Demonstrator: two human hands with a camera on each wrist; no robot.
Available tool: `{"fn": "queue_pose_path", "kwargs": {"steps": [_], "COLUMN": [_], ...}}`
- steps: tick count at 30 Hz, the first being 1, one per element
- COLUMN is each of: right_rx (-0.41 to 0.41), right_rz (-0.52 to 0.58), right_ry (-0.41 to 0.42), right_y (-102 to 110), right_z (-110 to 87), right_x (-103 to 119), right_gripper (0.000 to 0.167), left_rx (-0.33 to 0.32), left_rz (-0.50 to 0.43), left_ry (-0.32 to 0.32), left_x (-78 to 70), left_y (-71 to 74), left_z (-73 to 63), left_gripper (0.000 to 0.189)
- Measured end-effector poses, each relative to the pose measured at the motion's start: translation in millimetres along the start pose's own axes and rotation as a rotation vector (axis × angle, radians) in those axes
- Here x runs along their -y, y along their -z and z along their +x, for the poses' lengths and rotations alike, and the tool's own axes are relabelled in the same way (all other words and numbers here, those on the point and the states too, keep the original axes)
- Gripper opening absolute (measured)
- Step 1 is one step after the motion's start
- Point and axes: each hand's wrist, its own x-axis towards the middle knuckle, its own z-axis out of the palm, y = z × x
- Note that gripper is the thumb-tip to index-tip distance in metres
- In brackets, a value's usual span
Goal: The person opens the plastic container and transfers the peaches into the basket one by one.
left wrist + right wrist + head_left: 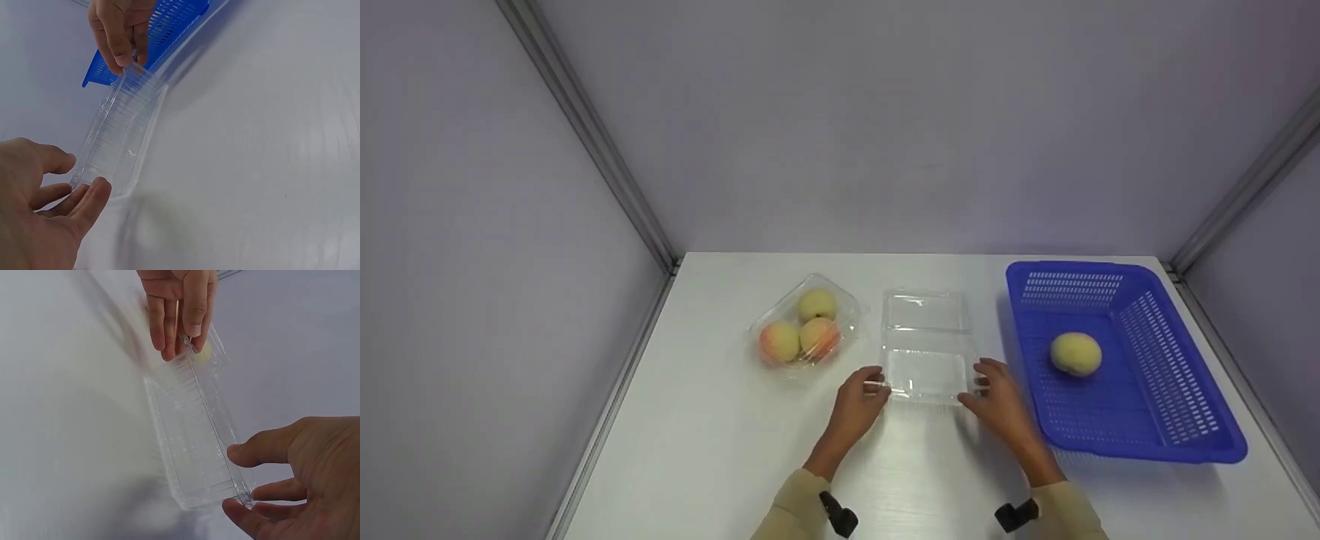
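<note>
A clear plastic clamshell fruit box [928, 373] lies unfolded on the white table, its lid [924, 311] spread flat toward the back wall. My left hand [856, 409] holds the near left corner of the box by its rim. At the near right corner, my right hand [1003, 405] has thumb and fingers on the rim. Both wrist views show the clear tray wall [121, 132] between the two hands, with nothing visible inside it. Left of it sits another clear box with several peaches, among them a yellow peach [817, 304] and a red-tinged peach [779, 342].
A blue plastic basket [1117, 412] with slotted walls stands on the right side of the table. One pale yellow peach [1075, 354] lies in it. Grey wall panels [840, 135] enclose the back and both sides of the table.
</note>
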Motion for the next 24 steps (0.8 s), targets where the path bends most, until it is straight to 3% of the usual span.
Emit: {"fn": "queue_pose_path", "kwargs": {"steps": [10, 24], "right_rx": [-0.108, -0.111], "right_rz": [-0.015, 0.048], "right_ry": [-0.013, -0.086], "right_y": [-8, -12], "right_z": [13.2, 38.3], "right_x": [0, -3], "right_gripper": [0.053, 0.054], "left_rx": [-0.009, -0.044], "left_rz": [-0.04, -0.041], "left_ry": [0.036, 0.078], "left_x": [-3.8, -13.6], "left_y": [-2.2, -9.3], "left_z": [10.9, 34.1], "left_gripper": [0.044, 0.044]}}
